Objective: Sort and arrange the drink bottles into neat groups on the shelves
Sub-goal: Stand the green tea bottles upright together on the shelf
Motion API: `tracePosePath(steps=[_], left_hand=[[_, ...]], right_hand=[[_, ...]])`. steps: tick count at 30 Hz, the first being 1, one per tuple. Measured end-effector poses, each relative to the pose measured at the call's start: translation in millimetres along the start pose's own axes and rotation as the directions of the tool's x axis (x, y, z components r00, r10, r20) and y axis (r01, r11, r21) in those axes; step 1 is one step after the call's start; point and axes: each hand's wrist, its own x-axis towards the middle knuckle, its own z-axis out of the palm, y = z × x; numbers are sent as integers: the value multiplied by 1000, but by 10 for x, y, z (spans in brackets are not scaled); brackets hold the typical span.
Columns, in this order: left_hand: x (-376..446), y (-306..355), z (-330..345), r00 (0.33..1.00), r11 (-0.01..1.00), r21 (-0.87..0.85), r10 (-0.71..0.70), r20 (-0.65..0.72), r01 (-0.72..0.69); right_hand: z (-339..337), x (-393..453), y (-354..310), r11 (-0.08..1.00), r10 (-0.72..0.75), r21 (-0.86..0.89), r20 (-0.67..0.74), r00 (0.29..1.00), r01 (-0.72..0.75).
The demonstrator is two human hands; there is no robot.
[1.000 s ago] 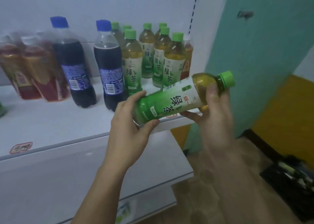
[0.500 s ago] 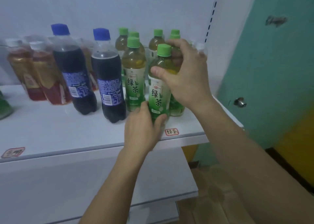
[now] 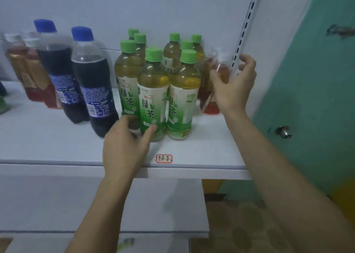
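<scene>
While standing upright on the white shelf (image 3: 201, 153), front green tea bottle (image 3: 152, 97) touched low on its label by left hand (image 3: 124, 147): thumb against the base, fingers loosely curled toward the neighbouring bottle, no real clamp visible. Sits in a tight cluster of green-capped tea bottles (image 3: 184, 91), touching its neighbours on both sides, just behind the handwritten shelf tag (image 3: 164, 158). Right hand (image 3: 232, 87) at the cluster's right edge, fingers and thumb partly curled around a white-capped red tea bottle (image 3: 213, 91) next to the slotted upright (image 3: 244, 30); bottle blurred, contact looks like a light grasp near the shoulder. Two blue-capped cola bottles (image 3: 92, 91) just left of the green tea group, near but apart. More red tea bottles (image 3: 32, 80) further left, blurred. Teal door with knob (image 3: 283, 131) off to the right.
</scene>
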Motion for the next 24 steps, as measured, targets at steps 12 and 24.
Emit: tracePosePath(steps=[12, 24], left_hand=[[-137, 113, 137, 961, 980, 137, -106, -254, 144], [-952, 884, 540, 995, 907, -411, 82, -49, -95]], right_hand=[[-173, 375, 535, 992, 75, 73, 303, 950, -102], [-1099, -388, 242, 728, 132, 552, 468, 874, -406]])
